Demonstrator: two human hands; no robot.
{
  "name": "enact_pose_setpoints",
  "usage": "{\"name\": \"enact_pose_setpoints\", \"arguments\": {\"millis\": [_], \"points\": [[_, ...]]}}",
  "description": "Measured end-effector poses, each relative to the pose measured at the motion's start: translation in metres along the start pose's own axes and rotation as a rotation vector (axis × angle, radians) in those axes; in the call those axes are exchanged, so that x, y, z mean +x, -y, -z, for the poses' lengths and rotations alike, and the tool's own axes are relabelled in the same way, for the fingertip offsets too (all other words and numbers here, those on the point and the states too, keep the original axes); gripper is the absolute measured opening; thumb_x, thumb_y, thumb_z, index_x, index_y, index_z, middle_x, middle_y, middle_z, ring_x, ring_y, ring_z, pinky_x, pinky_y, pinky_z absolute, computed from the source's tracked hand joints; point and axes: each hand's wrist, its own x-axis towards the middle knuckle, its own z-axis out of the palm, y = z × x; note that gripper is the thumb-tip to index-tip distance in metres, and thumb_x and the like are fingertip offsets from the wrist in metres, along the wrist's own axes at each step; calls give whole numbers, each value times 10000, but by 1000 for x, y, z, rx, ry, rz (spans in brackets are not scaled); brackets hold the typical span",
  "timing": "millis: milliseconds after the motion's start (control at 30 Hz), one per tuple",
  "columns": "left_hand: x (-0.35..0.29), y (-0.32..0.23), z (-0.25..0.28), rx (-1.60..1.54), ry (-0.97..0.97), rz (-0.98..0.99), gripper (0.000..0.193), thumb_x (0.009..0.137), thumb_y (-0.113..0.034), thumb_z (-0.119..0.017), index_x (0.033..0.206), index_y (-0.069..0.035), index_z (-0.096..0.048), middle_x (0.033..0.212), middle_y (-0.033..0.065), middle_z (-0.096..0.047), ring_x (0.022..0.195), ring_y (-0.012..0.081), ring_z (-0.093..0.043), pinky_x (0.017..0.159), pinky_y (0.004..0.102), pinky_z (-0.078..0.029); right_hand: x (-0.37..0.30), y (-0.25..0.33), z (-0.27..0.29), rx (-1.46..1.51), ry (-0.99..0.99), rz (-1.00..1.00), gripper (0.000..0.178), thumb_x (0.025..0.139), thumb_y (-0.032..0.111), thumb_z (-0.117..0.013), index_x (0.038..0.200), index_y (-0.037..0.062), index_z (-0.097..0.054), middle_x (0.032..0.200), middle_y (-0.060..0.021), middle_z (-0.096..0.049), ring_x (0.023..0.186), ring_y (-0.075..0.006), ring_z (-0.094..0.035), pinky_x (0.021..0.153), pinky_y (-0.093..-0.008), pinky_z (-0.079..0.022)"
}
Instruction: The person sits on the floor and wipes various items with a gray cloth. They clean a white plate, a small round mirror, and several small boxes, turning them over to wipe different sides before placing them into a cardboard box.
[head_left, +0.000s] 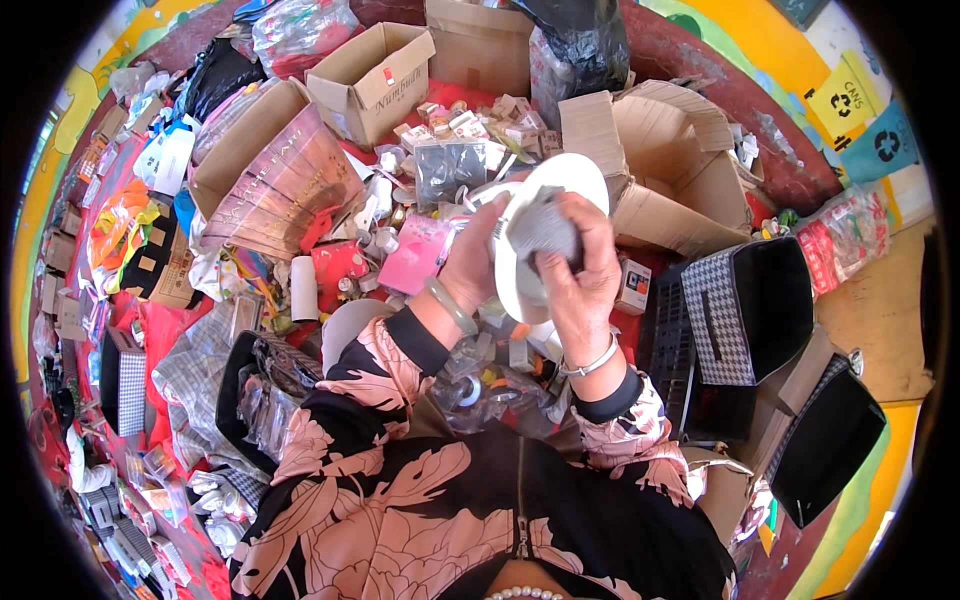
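Observation:
My left hand [474, 248] is closed on the edge of a white, rounded, rimmed object [580, 178], tilted up in front of my chest. Whether it is a dish or something else I cannot tell. Against its inner side, my right hand [586, 270] pinches a grey, cloth-like piece [545, 232] between thumb and fingers. Below the hands are clear plastic bags [490, 395]. A pink flat packet [416, 252] lies left of my left hand, and a small white box [633, 287] sits right of my right wrist.
Open cardboard boxes stand at the far left [385, 95] and far right [680, 170]. A printed purplish box [280, 185] leans at left. Black bins with houndstooth panels [715, 315] crowd the right side. Small boxes [465, 125] and mixed items cover the red cloth. A white roll [303, 288] stands left.

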Motion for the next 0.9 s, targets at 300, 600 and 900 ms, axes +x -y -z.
{"name": "enact_pose_setpoints", "arguments": {"millis": [300, 600, 900], "points": [[-6, -24, 1, 189, -42, -105, 330, 937, -191, -431, 1162, 31, -526, 1071, 108, -612, 946, 172, -607, 817, 300, -496, 17, -16, 46, -138, 526, 2, 436, 554, -178, -530, 890, 68, -658, 1031, -76, -592, 999, -258, -537, 875, -327, -437], [-1, 2, 10, 21, 91, 153, 360, 947, -252, -431, 1209, -16, -502, 1112, 87, -593, 990, 176, -580, 877, 313, -469, 1, -6, 8, -19, -79, -65, 393, 646, -77, -530, 1015, 52, -576, 1035, -97, -564, 972, -229, -558, 876, -309, -438], [-5, -29, 10, 175, -121, -188, 296, 929, -182, -453, 1154, -4, -528, 1079, 98, -605, 950, 167, -590, 832, 300, -483, 23, -7, 55, -277, 764, 28, 334, 584, -106, -570, 866, 61, -637, 904, -96, -595, 932, -289, -565, 793, -369, -469]]}}
